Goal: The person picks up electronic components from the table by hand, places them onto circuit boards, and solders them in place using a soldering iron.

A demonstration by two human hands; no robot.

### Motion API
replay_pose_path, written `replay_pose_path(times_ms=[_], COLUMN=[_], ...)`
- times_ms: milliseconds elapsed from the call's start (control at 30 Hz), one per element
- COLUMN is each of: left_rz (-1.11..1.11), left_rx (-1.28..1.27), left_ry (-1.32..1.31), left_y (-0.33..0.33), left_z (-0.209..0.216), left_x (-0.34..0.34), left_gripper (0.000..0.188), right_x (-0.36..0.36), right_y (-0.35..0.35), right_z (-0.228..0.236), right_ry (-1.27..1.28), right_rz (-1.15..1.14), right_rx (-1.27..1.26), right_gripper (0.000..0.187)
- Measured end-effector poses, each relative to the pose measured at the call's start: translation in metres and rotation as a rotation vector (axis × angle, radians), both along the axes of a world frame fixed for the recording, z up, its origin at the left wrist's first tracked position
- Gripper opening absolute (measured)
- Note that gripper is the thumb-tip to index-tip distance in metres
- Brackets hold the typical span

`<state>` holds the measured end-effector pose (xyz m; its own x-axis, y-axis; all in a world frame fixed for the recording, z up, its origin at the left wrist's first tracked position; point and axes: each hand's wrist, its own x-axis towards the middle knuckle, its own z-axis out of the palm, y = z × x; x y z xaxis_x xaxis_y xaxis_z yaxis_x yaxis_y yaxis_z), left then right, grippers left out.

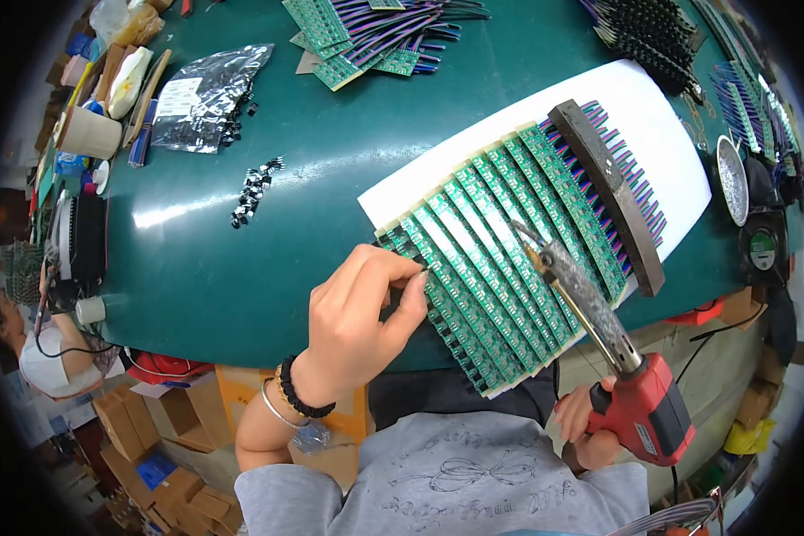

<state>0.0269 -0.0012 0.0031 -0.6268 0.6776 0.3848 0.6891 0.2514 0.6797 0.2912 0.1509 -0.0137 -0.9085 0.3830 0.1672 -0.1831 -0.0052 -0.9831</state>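
Note:
Thumb and forefinger of my left hand (357,308) are pinched together at the left edge of a panel of green circuit boards (482,295). Whatever sits between those fingertips is too small to make out. Small black parts (402,241) line that same edge. My right hand (590,424) is wrapped round the red handle of a soldering gun (643,406). Its metal tip points up and left, over the middle of the panel. A dark bar (607,196) lies across the colored wires (648,201) at the panel's far right end.
Beneath the panel is a white board (679,161) on the green table (179,295). Loose black parts (257,190) and a plastic bag of them (210,98) lie left. Wired boards (330,36) sit at the back. A silvery dish (732,179) and black wire bundle (652,36) are right.

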Motion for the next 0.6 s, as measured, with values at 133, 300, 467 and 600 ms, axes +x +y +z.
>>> replay_pose_path(times_ms=[133, 300, 467, 600], left_rz=[-0.003, -0.029, -0.034, -0.017], left_rx=[0.020, 0.011, -0.008, -0.020], left_ry=[0.074, 0.048, 0.014, 0.042], left_y=[0.001, 0.002, 0.004, 0.001], left_z=[-0.001, -0.003, -0.001, -0.001], left_x=[0.002, -0.001, 0.001, 0.002], left_gripper=[0.017, 0.020, 0.021, 0.021], right_x=[-0.005, -0.008, 0.018, 0.043], right_y=[0.009, 0.013, 0.005, 0.015], right_z=[-0.003, -0.006, -0.016, -0.028], right_ry=[0.073, 0.113, 0.066, -0.029], right_rz=[0.069, 0.105, 0.064, 0.121], right_rx=[0.068, 0.028, -0.058, -0.179], right_gripper=[0.085, 0.087, 0.093, 0.106])
